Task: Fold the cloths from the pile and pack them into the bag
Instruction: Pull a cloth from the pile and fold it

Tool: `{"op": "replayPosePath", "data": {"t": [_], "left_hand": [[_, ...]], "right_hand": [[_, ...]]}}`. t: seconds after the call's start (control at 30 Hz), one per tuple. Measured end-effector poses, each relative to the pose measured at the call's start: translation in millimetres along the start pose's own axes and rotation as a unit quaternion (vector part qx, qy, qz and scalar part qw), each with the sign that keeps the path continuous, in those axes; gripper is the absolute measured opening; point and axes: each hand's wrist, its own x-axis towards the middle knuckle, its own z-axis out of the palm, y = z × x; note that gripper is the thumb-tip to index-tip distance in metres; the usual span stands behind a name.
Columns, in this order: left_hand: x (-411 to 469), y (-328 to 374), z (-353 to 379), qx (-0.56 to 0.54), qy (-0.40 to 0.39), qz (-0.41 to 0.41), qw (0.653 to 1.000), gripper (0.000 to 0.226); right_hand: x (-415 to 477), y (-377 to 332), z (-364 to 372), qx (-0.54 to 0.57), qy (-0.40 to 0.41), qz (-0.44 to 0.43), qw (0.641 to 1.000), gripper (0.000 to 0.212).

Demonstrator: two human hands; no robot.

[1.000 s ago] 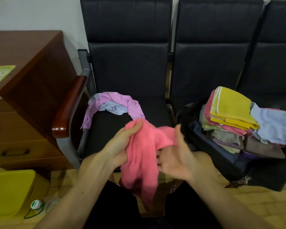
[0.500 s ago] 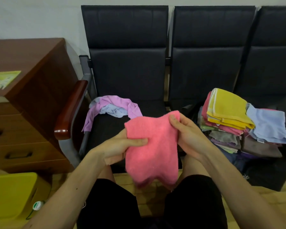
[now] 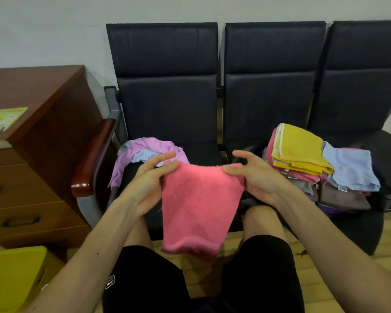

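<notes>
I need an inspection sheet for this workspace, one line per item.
Surface: black seats, cloths on two.
Job's things: pink cloth held up by its top corners; unfolded cloths on left seat; folded stack in the dark bag.
Clutter: booklet on wooden drawers; yellow box.
Grips: left hand and right hand each pinch a corner.
Cables: nothing seen.
Surroundings: pale wall, tiled floor.

Between my hands (image 3: 149, 186) (image 3: 257, 179) hangs the cloth (image 3: 199, 206); loose pile (image 3: 145, 152) upper left, folded stack (image 3: 314, 163) right, seemingly in the bag (image 3: 357, 224).
</notes>
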Motion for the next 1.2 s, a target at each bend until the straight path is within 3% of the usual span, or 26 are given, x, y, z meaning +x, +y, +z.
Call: {"op": "replayPosePath", "data": {"t": [0.13, 0.27, 0.33, 0.43, 0.57, 0.7, 0.83, 1.0, 1.2], "left_hand": [[-10, 24, 3, 0.081, -0.054, 0.069, 0.993, 0.036], [-14, 49, 4, 0.241, -0.036, 0.180, 0.953, 0.035], [-14, 54, 2, 0.264, -0.031, 0.208, 0.941, 0.035], [-15, 53, -3, 0.300, -0.031, 0.220, 0.928, 0.033], [-13, 52, -5, 0.352, -0.016, 0.204, 0.914, 0.026], [-10, 61, -5, 0.418, -0.043, 0.145, 0.896, 0.019], [-7, 73, -3, 0.494, -0.053, 0.149, 0.855, 0.021], [-1, 76, -2, 0.508, -0.024, 0.210, 0.835, 0.028], [3, 68, -2, 0.528, 0.041, 0.274, 0.803, 0.034]], "right_hand": [[-6, -28, -9, 0.047, -0.048, -0.093, 0.993, 0.061], [-9, -41, -5, -0.111, -0.050, -0.157, 0.980, 0.051], [-6, -43, -4, -0.192, -0.025, -0.169, 0.966, 0.042], [-2, -46, -5, -0.238, 0.023, -0.162, 0.957, 0.028], [3, -47, -3, -0.173, -0.001, -0.115, 0.978, 0.011], [5, -53, -2, -0.087, -0.053, -0.063, 0.993, 0.020], [1, -57, -5, -0.111, -0.065, -0.124, 0.984, 0.008], [-1, -54, -6, -0.292, 0.011, -0.284, 0.913, 0.036], [-3, -54, -3, -0.437, 0.106, -0.357, 0.819, 0.047]]}}
